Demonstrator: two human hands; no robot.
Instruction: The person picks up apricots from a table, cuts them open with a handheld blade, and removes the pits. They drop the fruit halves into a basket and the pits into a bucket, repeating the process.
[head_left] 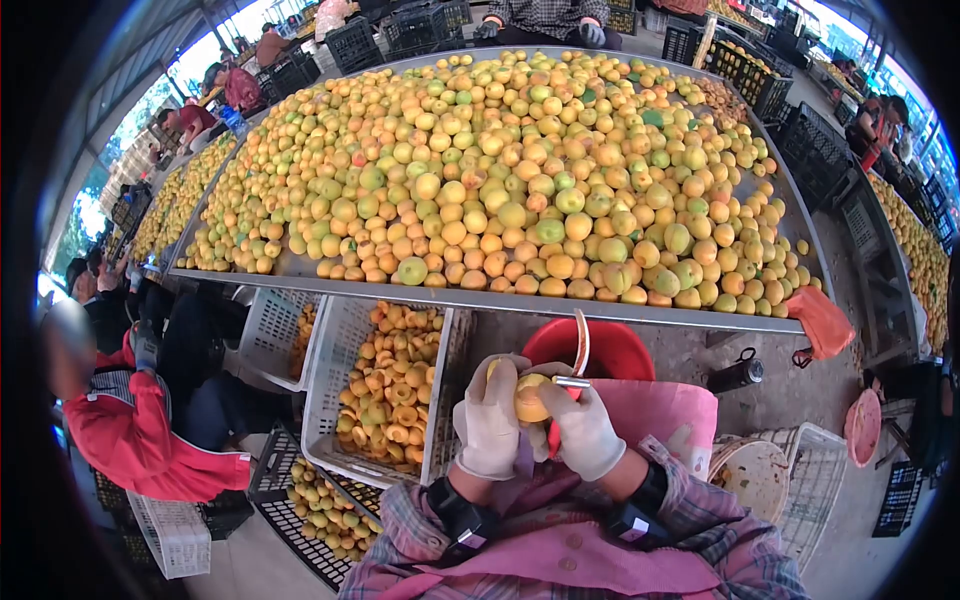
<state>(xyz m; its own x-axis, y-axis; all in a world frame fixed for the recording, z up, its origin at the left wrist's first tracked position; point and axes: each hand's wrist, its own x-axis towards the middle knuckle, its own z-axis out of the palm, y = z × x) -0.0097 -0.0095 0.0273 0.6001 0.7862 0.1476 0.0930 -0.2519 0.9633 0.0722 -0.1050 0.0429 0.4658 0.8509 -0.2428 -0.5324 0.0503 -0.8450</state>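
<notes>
- person in red jacket [130, 440], sitting below left end of long grey metal table [400, 292]
- white plastic mesh crate [328, 365] of halved fruit, under table's near edge; black plastic crate [270, 478] of whole fruit further below it
- left hand [487, 420], white glove, fingers closed tight round yellow-orange round apricot [530, 398], just below table's near edge, middle
- right hand [585, 430], white glove, clamped on curved metal-bladed knife [581, 345], blade pointing up toward table
- red round plastic bucket [625, 350], behind both hands, under table edge
- orange plastic bag [820, 320], at table's near right corner
- heap of yellow-green apricots [500, 180], covering tabletop
</notes>
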